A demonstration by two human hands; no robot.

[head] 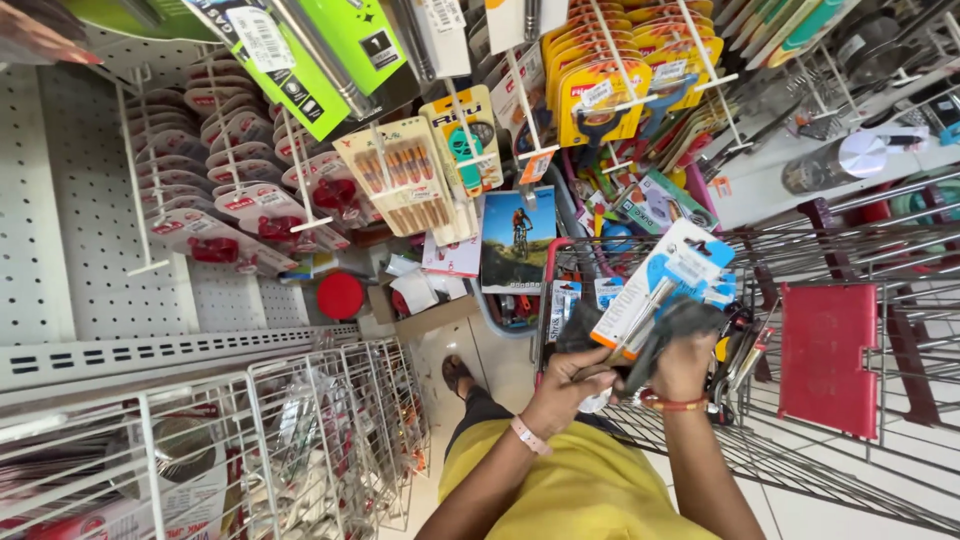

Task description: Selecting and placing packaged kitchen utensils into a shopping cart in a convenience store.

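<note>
Blue-white carded tool pack (660, 290), possibly pliers.

Item: flat carded tool pack with blue-and-white backing and orange bottom edge (660, 290)
Contents: slim metal tool lying along the card
Pose: tilted, top corner pointing up and right
Place: above the red-rimmed wire shopping cart (800, 250)
Hold: gripped at the lower end, along with a dark pack (690, 318), by 2 hands
</note>
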